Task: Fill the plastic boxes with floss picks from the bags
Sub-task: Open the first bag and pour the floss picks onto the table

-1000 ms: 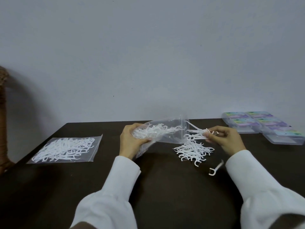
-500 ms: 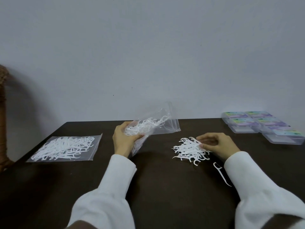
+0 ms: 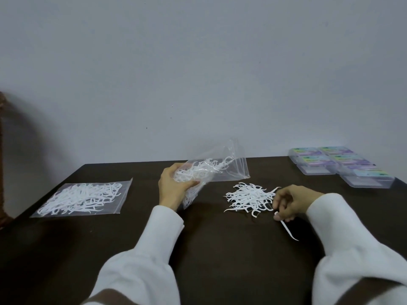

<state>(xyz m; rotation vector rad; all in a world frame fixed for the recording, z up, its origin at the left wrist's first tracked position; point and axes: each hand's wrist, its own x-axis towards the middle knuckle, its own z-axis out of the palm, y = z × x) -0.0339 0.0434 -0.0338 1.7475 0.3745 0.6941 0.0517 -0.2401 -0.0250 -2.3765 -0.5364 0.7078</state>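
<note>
My left hand (image 3: 174,190) grips a clear zip bag (image 3: 217,170) that still holds white floss picks, lifted off the dark table (image 3: 220,249) with its open mouth tilted up to the right. A loose pile of floss picks (image 3: 250,198) lies on the table to the right of it. My right hand (image 3: 290,202) sits at the pile's right edge, its fingers pinched on a single floss pick (image 3: 288,231) whose pointed end trails toward me. Several closed clear plastic boxes (image 3: 339,165) with coloured labels stand at the back right.
A second zip bag (image 3: 84,198) full of floss picks lies flat at the left of the table. A brown wicker object (image 3: 3,164) stands beyond the table's left edge. A plain grey wall rises behind the table.
My left hand pulled the bag up and away to the left, leaving the picks as a pile. My right hand let go of the bunch, dropped to the table and pinched a stray pick.
</note>
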